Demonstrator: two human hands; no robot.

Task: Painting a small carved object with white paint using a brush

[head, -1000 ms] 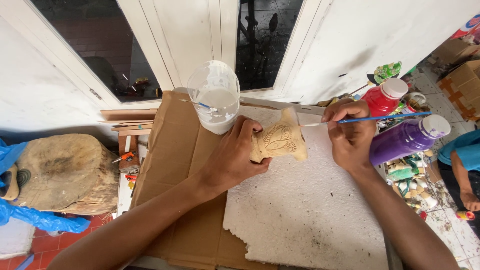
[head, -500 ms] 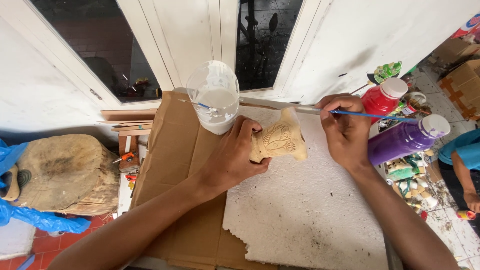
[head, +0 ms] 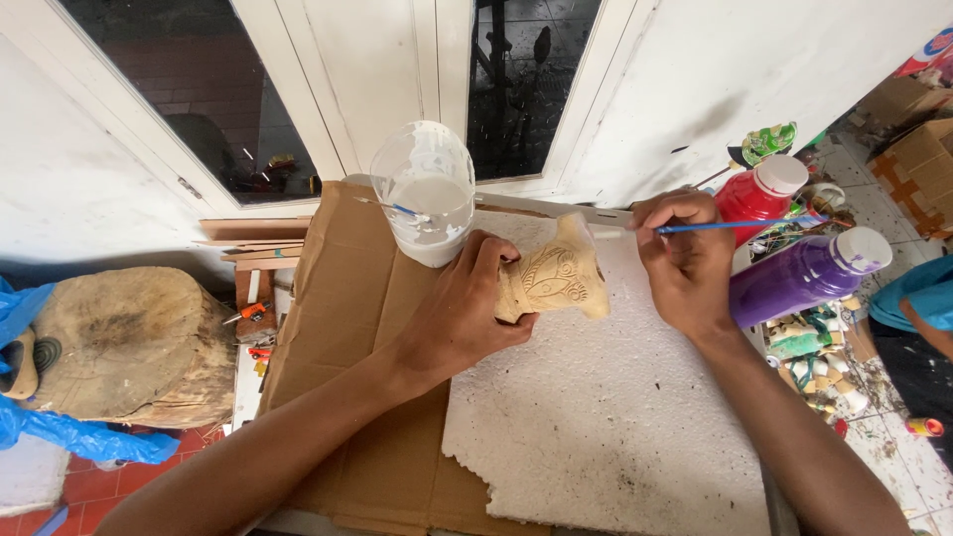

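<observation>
On the table, the biggest thing is a white foam sheet (head: 606, 417), rough-edged and lying partly over a flattened piece of brown cardboard (head: 347, 298) that reaches back to the white wall and the dark window panes. To the left, off the table, a squat tree stump (head: 129, 342) sits against blue plastic sheeting (head: 69, 437).

Above the foam's far edge, the left hand (head: 462, 313) wraps around the lower left part of a pale carved wooden figure (head: 554, 278), fingers curled closed on it and thumb underneath, so the carved face stays uncovered to the right of the hand. The figure is held tilted, its narrow top pointing toward the wall, just right of a clear plastic cup of white paint (head: 425, 203) with a small brush (head: 397, 208) leaning inside.

The right hand (head: 685, 258) is just right of the figure, not touching it, fingers pinched tight round a thin blue-handled paintbrush (head: 740, 226). The handle runs out to the right over the bottles; the bristle end reaches left to the figure's upper edge, though whether it touches cannot be told.

Beside that hand lie a purple paint bottle (head: 799, 278) on its side and a red paint bottle (head: 759, 199) behind it, both white-capped. Small scraps (head: 814, 367) litter the floor beneath them.
</observation>
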